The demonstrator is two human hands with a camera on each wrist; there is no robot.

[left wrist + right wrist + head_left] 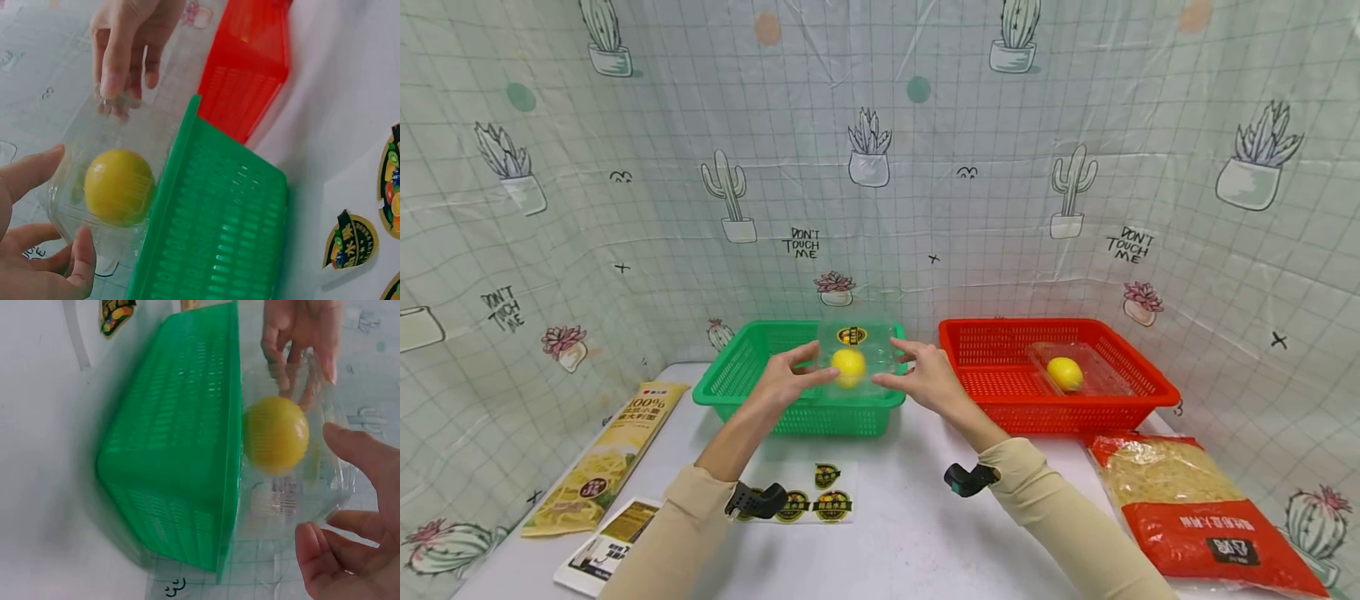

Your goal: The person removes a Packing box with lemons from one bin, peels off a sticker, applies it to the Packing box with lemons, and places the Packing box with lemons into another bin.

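A clear plastic box (880, 333) with a yellow lemon (848, 367) inside is held between both hands, over the green basket (820, 419). On the box shows a round black-and-gold sticker (852, 336). My left hand (784, 377) grips the box's left end, thumb on the near side and fingers beyond. At the opposite end, my right hand (925, 377) pinches it between thumb and fingers. In the left wrist view the box (94, 134) lies right at the basket's rim, and the lemon (120, 187) shows through its wall.
A red basket (1000, 417) stands to the right, holding another clear box (1105, 375) with a lemon (1064, 374). A sticker sheet (842, 472) lies in front. Yellow noodle pack (613, 458) and white packet (613, 546) lie left, a red food bag (1202, 517) right.
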